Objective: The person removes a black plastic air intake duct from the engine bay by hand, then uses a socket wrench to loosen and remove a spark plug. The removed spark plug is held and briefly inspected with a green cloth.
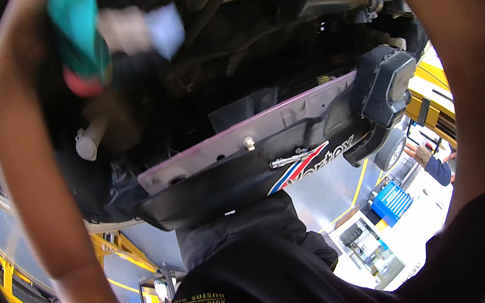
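Note:
Both my arms reach up toward the dark underside of a vehicle. My left forearm point(22, 154) rises along the left side. At its upper end is a motion-smeared teal shape point(78, 35) with a red edge. Beside it are a beige part point(125, 31) and a light blue piece point(166, 30). I cannot tell whether these are a glove, a cloth or something held; no fingers show clearly. My right forearm point(451, 23) leaves through the upper edge, its hand out of view. A chrome socket tool point(289, 160) lies against a black panel point(228, 183) with a red and blue sticker.
A pinkish metal bar point(200, 149) with a bolt point(249, 144) runs above the panel. At its right is a black housing point(388, 82). Beyond are yellow lift parts point(428, 89), a wheel point(392, 150), a blue tool cabinet point(392, 203) and another person point(435, 170).

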The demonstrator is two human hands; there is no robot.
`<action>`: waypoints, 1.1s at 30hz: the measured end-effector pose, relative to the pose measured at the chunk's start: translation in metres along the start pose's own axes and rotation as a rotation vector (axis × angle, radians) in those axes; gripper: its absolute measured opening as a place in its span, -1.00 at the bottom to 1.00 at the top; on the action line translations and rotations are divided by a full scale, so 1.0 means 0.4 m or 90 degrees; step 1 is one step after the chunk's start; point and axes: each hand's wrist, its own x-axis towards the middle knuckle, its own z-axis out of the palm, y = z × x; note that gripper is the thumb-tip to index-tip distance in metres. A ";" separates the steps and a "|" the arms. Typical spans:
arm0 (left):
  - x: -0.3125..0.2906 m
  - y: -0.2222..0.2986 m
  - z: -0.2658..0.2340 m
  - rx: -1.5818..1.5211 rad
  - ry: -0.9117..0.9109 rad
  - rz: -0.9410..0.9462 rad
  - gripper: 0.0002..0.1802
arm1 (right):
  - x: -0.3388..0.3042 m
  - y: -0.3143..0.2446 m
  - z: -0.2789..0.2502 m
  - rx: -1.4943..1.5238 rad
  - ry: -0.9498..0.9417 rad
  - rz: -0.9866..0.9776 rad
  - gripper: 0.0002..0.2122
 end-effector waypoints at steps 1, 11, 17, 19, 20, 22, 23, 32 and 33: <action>0.015 0.027 0.053 -0.089 -0.035 0.011 -0.63 | -0.017 0.016 0.010 0.036 -0.004 0.009 -0.58; 0.046 -0.002 0.025 -0.283 -0.003 0.037 -0.61 | -0.106 -0.146 0.071 0.399 0.020 0.046 -0.72; -0.117 -0.044 -0.210 -0.037 0.035 -0.118 -0.60 | -0.077 -0.101 0.036 0.345 -0.045 0.108 -0.68; -0.049 -0.079 -0.264 0.058 0.181 -0.092 -0.55 | -0.093 -0.095 0.037 0.216 -0.011 0.113 -0.79; 0.004 -0.102 -0.276 0.097 0.222 -0.074 -0.52 | -0.091 -0.126 0.024 0.162 -0.041 0.116 -0.77; 0.155 -0.168 -0.291 0.412 0.234 0.158 -0.53 | -0.060 -0.160 0.003 0.083 -0.087 0.119 -0.76; 0.204 -0.132 -0.270 0.350 0.234 0.191 -0.55 | -0.055 -0.140 0.014 0.121 -0.097 0.153 -0.75; 0.351 -0.161 -0.199 0.237 0.387 0.263 -0.62 | -0.081 -0.106 0.042 0.402 -0.042 0.232 -0.72; 0.348 -0.160 -0.199 0.209 0.379 0.289 -0.63 | -0.084 -0.105 0.032 0.242 -0.079 0.224 -0.72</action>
